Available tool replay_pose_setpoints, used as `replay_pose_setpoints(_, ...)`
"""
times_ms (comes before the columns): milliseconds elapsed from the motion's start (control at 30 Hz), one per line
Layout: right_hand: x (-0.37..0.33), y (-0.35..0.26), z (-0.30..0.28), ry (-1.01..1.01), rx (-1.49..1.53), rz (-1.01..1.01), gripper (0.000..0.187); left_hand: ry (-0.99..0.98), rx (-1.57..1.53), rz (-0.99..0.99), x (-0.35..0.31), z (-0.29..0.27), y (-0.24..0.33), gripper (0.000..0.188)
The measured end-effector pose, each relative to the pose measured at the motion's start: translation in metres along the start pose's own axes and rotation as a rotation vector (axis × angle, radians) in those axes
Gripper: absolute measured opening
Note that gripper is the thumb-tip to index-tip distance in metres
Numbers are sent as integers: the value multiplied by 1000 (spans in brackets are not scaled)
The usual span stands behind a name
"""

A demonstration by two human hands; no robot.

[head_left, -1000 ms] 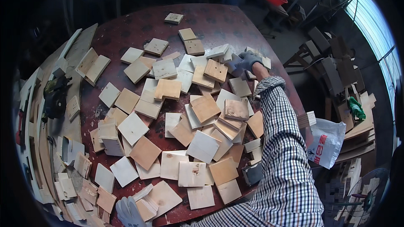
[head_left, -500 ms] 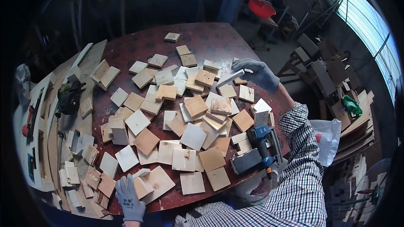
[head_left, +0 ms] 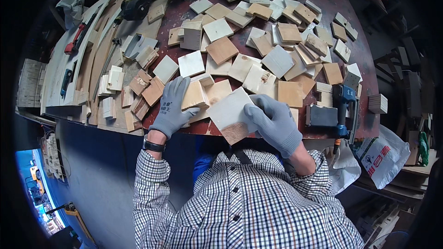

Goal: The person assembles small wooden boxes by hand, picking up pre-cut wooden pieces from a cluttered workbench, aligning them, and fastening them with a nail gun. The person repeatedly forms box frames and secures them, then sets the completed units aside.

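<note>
Holding a pale wooden tile (head_left: 232, 113) tilted over the desk (head_left: 369, 124) edge, the right hand (head_left: 273, 121) pinches its rim while the left hand (head_left: 174, 106), fingers spread, rests on a neighbouring tile (head_left: 194, 96). A slack grip could drop it off the edge; farther back, crowded overlapping tiles (head_left: 277, 41) could slide if nudged.
</note>
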State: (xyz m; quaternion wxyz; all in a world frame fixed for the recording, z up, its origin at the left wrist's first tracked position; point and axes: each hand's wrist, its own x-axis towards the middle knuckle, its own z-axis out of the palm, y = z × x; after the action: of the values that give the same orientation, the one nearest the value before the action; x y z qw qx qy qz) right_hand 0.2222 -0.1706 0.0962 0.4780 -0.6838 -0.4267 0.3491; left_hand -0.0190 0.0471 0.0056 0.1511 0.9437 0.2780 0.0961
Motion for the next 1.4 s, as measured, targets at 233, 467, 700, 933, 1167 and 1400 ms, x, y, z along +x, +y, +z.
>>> replay_pose_setpoints(233, 0, 43, 53, -94, 522, 362, 46, -138, -461, -102, -4, -25, -19, 85)
replay_pose_setpoints(467, 14, 57, 64, -158, 508, 255, 47, 162, -658, -279, -1, -27, -10, 68)
replay_pose_setpoints(700, 28, 61, 73, -74, 437, 266, 72, 499, -1119, -481, -16, -18, -29, 62)
replay_pose_setpoints(933, 42, 55, 98, -99, 555, 256, 66, 681, -1684, -369, -47, -26, -11, 72)
replay_pose_setpoints(1167, 48, 69, 129, -101, 329, 166, 75, 699, -1470, -453, -84, 30, -13, 64)
replay_pose_setpoints(1400, 46, 59, 122, -193, -217, 45, 69, 727, -1596, -572, -84, 33, -9, 42)
